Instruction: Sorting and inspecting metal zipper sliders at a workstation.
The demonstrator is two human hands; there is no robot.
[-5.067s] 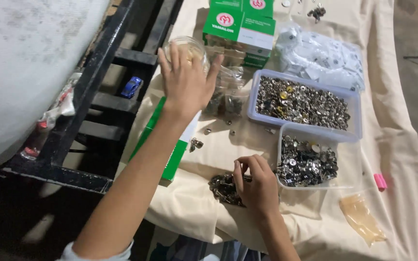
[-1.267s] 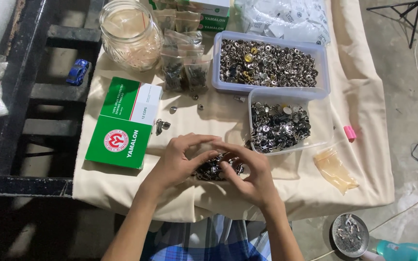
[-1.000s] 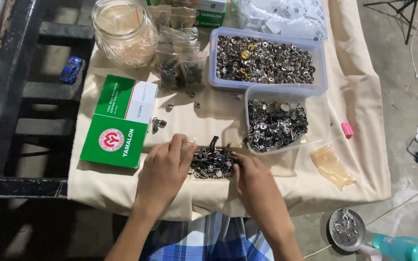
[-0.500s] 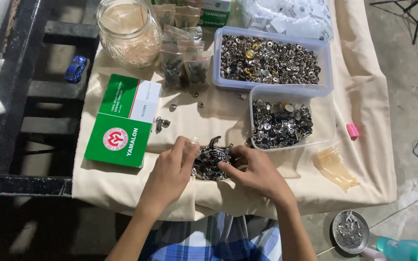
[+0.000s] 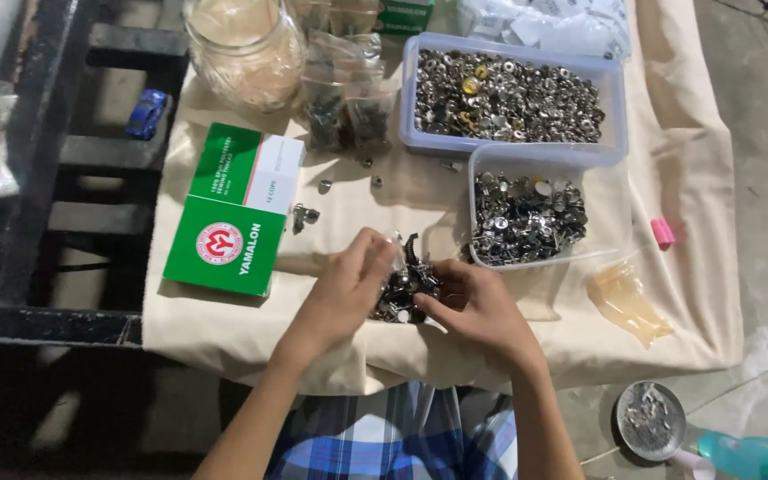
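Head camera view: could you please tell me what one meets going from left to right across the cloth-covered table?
Green and white box → left hand → pile of small metal parts → right hand → small clear tub of metal parts → pink object.

A flat green and white box [image 5: 235, 218] lies on the cloth just to the left of the left hand [image 5: 341, 289] and a little farther from the person, with a round red and white emblem on its green end. Beyond both hands, near the far edge, stand small clear plastic bags [image 5: 346, 102] holding dark metal bits. Farther off, past the bags, the corner of another green box [image 5: 404, 13] shows. To the right of the right hand [image 5: 477, 307] lies an empty yellowish plastic bag [image 5: 626, 302]. At the far right corner sits a heap of clear packets [image 5: 548, 22].
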